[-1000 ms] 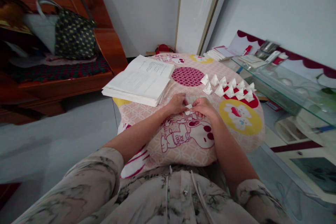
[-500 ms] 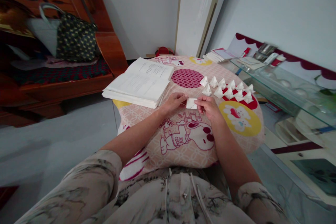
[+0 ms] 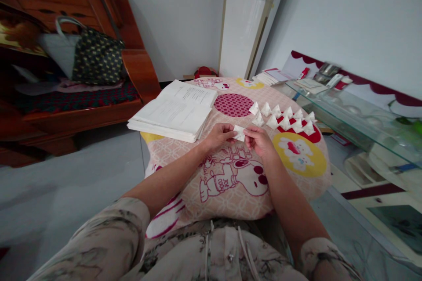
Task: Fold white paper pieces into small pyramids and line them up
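Observation:
Between my two hands is a small folded piece of white paper (image 3: 239,133), held above the cloth-covered table. My left hand (image 3: 220,136) pinches its left edge, with the fingers curled. On the other side, my right hand (image 3: 259,139) grips the paper's right edge between thumb and fingers. Beyond my right hand, several small white folded-paper pyramids (image 3: 272,121) stand in two rows on the tablecloth. Left of my hands lies a thick stack of printed paper sheets (image 3: 171,112).
A pink patterned tablecloth (image 3: 187,204) covers the round table. At the right, a glass shelf (image 3: 359,129) adjoins it, bearing metal containers (image 3: 329,70). A wooden bench (image 3: 141,70) with a dark patterned bag (image 3: 97,57) stands left. Booklets (image 3: 272,76) are piled at the far edge.
The folded paper has tilted, and my left hand now takes hold of its left edge, where it was slightly apart before. The whole view has shifted a little downward in frame.

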Demonstrator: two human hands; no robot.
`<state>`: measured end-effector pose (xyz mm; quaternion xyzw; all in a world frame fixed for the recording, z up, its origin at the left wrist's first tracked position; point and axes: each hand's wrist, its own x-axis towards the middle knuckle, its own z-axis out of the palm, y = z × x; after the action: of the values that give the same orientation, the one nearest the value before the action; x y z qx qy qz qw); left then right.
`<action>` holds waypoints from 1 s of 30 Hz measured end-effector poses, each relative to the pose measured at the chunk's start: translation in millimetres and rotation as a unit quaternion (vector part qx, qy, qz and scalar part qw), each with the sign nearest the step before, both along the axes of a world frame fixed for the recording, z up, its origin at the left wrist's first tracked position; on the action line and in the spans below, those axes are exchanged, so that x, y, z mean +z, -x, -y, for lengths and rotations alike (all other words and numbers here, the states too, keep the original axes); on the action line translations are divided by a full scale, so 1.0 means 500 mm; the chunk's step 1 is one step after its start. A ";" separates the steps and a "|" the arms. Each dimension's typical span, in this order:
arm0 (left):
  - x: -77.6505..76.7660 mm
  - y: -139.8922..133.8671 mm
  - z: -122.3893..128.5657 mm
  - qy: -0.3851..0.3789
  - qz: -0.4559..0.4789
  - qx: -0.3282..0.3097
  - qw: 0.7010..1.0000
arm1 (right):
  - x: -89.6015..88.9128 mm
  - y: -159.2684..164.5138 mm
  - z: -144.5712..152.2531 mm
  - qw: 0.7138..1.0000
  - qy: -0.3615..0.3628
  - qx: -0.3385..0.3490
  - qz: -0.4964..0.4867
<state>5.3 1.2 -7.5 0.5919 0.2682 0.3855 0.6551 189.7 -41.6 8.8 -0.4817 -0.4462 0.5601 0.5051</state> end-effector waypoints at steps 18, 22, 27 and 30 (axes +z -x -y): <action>0.006 0.007 0.005 -0.031 -0.014 -0.038 0.999 | 0.004 0.001 0.004 0.999 0.026 0.028 -0.002; 0.004 0.008 0.005 -0.058 -0.019 -0.047 0.997 | 0.001 -0.001 0.004 0.997 0.060 0.053 -0.013; 0.001 0.009 0.002 -0.140 -0.030 -0.008 0.990 | -0.006 -0.002 0.003 0.991 0.083 0.094 -0.035; 0.008 0.010 0.005 -0.173 -0.017 0.008 0.985 | -0.010 0.001 0.003 0.989 0.092 0.108 -0.038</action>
<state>0.3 -1.4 -3.4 0.7006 0.2129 0.4212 0.5352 189.4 -43.0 3.9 -0.4535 -0.4229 0.6676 0.4120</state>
